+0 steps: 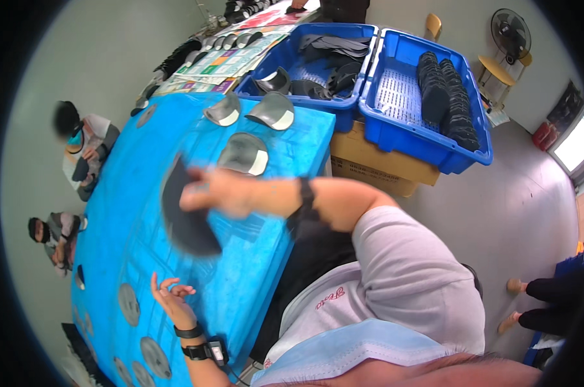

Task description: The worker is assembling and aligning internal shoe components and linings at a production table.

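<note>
My right hand (222, 191) is stretched out over the blue-covered table (240, 284), its fingers gripping a dark, curved cap visor (183, 216). Motion smears both the hand and the visor. Closer to me, my left hand (174, 300) hovers above the table with its fingers spread and nothing in them. Just beyond my right hand lies a grey visor (240, 153) with a white patch. Two similar visors, one (224, 111) to the left and another (272, 111) to the right, rest farther back. Flat grey rounded pieces (155, 357) lie left of my left hand.
Two blue crates adjoin the table's far end: one (371, 40) with dark pieces and cloth, the other (395, 84) with stacked black visors (434, 97). A cardboard box (382, 161) supports them. Two people (89, 148) sit along the left side. Another person's legs (550, 290) show at right.
</note>
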Available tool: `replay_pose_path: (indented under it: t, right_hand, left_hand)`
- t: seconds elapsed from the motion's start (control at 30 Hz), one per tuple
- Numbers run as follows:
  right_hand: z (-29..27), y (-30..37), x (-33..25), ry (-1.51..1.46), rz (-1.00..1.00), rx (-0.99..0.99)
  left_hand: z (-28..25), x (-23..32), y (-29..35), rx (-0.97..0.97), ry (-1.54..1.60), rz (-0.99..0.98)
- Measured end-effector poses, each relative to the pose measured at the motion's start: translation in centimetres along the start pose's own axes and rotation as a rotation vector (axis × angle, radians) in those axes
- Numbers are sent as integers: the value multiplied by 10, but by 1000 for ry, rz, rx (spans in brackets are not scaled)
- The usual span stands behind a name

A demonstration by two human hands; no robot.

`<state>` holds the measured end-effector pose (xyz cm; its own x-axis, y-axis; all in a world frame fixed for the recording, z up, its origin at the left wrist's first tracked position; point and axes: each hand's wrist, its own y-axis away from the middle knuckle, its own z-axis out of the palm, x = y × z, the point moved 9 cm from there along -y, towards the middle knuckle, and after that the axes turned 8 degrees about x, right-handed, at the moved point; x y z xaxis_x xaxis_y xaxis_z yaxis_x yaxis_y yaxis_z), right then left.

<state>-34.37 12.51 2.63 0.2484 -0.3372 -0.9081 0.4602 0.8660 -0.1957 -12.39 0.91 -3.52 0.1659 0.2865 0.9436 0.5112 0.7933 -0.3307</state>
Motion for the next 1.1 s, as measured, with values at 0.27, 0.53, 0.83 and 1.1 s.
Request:
replay_pose_path:
  t: [0.27,0.53,0.83,1.1]
  right_hand:
    - [-336,151,-224,750,-550,1056]
    - [-484,322,-206,1477,390,1778]
    - [-500,313,-168,1573,568,1772]
    - [-532,319,-152,1570,513,1671]
  left_hand:
    - [-10,-16,-11,27,-167,-37]
    - [-19,-23,-12,118,-225,-117]
    - [-19,-32,-11,92,-253,-207]
    - [-26,-34,-13,153,-241,-231]
